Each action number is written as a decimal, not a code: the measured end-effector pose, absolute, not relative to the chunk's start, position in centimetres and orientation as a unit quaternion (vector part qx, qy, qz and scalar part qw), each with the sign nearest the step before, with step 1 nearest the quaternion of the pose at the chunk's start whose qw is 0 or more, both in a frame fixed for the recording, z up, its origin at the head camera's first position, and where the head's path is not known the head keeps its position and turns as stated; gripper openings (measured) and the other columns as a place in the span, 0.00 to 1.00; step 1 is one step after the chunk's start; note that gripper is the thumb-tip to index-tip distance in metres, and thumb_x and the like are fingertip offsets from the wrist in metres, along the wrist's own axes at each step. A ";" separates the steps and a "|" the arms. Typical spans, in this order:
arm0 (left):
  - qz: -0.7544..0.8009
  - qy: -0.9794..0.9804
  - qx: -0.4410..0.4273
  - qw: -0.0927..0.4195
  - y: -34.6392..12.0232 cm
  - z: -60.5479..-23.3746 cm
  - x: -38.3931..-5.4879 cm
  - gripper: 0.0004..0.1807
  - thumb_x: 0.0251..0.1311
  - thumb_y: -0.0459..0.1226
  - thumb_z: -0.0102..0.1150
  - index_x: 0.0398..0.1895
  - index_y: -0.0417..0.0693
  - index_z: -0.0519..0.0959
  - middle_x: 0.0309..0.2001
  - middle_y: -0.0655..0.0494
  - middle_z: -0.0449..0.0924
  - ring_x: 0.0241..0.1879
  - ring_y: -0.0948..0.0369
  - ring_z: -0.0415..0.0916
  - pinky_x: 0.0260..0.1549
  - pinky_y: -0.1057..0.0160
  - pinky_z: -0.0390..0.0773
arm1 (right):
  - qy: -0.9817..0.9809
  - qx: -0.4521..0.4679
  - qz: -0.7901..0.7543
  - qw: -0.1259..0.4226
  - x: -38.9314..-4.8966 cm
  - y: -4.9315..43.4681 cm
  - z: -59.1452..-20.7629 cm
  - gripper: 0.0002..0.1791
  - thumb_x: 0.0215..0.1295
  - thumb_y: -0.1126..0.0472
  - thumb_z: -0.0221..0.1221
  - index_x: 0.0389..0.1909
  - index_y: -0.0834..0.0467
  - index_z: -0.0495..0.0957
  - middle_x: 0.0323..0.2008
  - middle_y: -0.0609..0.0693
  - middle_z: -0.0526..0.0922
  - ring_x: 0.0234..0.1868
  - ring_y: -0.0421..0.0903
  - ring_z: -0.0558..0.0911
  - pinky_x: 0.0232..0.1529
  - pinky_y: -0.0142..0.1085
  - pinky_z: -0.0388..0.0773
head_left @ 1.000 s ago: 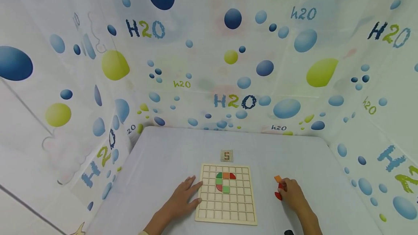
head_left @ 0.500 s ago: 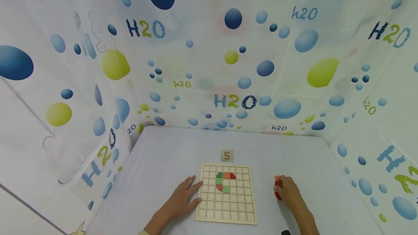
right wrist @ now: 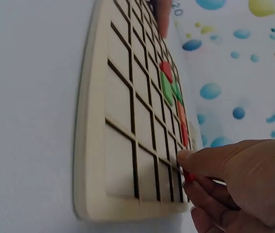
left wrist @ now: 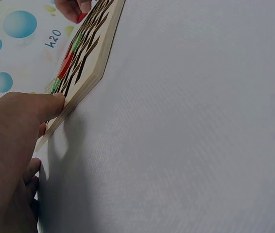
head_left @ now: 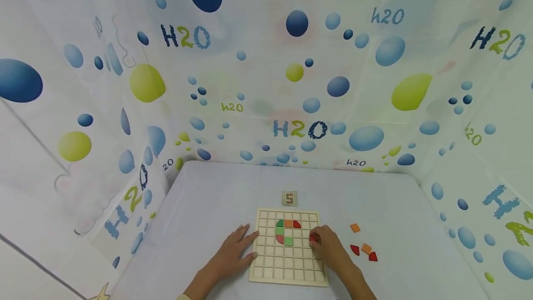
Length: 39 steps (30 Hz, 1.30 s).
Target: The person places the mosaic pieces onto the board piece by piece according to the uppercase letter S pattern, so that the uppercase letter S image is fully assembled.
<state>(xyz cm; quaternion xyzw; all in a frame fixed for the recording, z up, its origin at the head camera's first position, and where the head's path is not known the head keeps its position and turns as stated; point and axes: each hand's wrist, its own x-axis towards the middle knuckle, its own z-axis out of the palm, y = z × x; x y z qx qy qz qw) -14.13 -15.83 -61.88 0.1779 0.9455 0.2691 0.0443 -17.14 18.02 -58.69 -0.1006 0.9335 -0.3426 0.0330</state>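
A light wooden grid board lies on the table, with red, orange and green tiles set in several of its upper squares. My left hand rests flat at the board's left edge, fingers spread, thumb touching the rim. Over the board's right edge, my right hand pinches a small red tile between thumb and fingers. In the right wrist view the red tile shows partly, the rest hidden by the fingers.
Right of the board lie loose tiles: an orange square, another orange square, a red quarter-round and a red piece. A small pattern card lies behind the board. Patterned curtains surround the white table.
My right hand has moved left from the loose tiles to the board's right edge, carrying a red tile. The loose tiles it covered now show. My left hand has stayed still.
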 end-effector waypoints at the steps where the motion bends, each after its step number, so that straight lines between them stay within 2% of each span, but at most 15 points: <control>1: 0.269 0.945 0.178 0.044 -15.8 -61.9 -14.1 0.35 0.73 0.57 0.59 0.80 0.61 0.68 0.82 0.44 0.58 0.82 0.41 0.53 0.78 0.34 0.57 | 0.933 -0.118 -0.339 0.029 -17.0 17.5 -58.8 0.11 0.65 0.67 0.72 0.45 0.62 0.82 0.39 0.48 0.79 0.39 0.40 0.75 0.41 0.36 0.82; 8: 0.268 0.946 0.172 0.052 -15.7 -61.9 -14.1 0.35 0.73 0.58 0.58 0.79 0.61 0.69 0.83 0.44 0.57 0.82 0.41 0.53 0.78 0.34 0.57 | 0.923 -0.172 -0.341 0.039 -16.5 15.5 -58.9 0.09 0.67 0.68 0.70 0.45 0.64 0.83 0.37 0.48 0.76 0.36 0.39 0.71 0.35 0.30 0.76; 18: 0.265 0.948 0.167 0.055 -15.6 -61.8 -14.0 0.35 0.73 0.58 0.58 0.79 0.60 0.69 0.83 0.44 0.57 0.82 0.41 0.52 0.78 0.34 0.56 | 0.920 -0.179 -0.347 0.045 -16.3 14.7 -59.0 0.09 0.69 0.68 0.68 0.47 0.63 0.85 0.39 0.48 0.78 0.38 0.39 0.73 0.37 0.31 0.79; 23: 0.267 0.947 0.169 0.055 -15.6 -61.7 -14.1 0.35 0.73 0.58 0.59 0.79 0.60 0.69 0.83 0.44 0.58 0.82 0.41 0.52 0.78 0.35 0.56 | 0.926 -0.184 -0.327 0.033 -16.3 14.5 -58.7 0.11 0.67 0.64 0.71 0.48 0.62 0.87 0.40 0.47 0.80 0.40 0.42 0.78 0.40 0.36 0.81; 30: 0.269 0.945 0.176 0.053 -15.7 -61.8 -14.1 0.35 0.74 0.58 0.58 0.79 0.58 0.69 0.82 0.42 0.58 0.82 0.40 0.53 0.77 0.33 0.57 | 0.927 -0.178 -0.328 0.027 -16.6 14.6 -59.4 0.08 0.66 0.63 0.72 0.40 0.56 0.82 0.36 0.43 0.79 0.35 0.38 0.75 0.36 0.34 0.77; 34: 0.269 0.946 0.172 0.055 -15.7 -61.7 -14.1 0.35 0.73 0.58 0.58 0.80 0.60 0.69 0.83 0.44 0.57 0.82 0.41 0.52 0.78 0.34 0.57 | 0.928 -0.189 -0.320 0.013 -16.5 14.7 -59.7 0.07 0.66 0.63 0.72 0.35 0.52 0.82 0.35 0.42 0.77 0.36 0.37 0.74 0.38 0.36 0.76; 39: 0.269 0.946 0.171 0.055 -15.8 -61.6 -14.1 0.35 0.73 0.58 0.58 0.80 0.60 0.68 0.83 0.44 0.57 0.82 0.41 0.52 0.79 0.35 0.56 | 0.923 -0.204 -0.326 0.020 -16.5 15.0 -59.5 0.06 0.66 0.65 0.71 0.37 0.53 0.83 0.36 0.42 0.79 0.38 0.39 0.78 0.40 0.35 0.81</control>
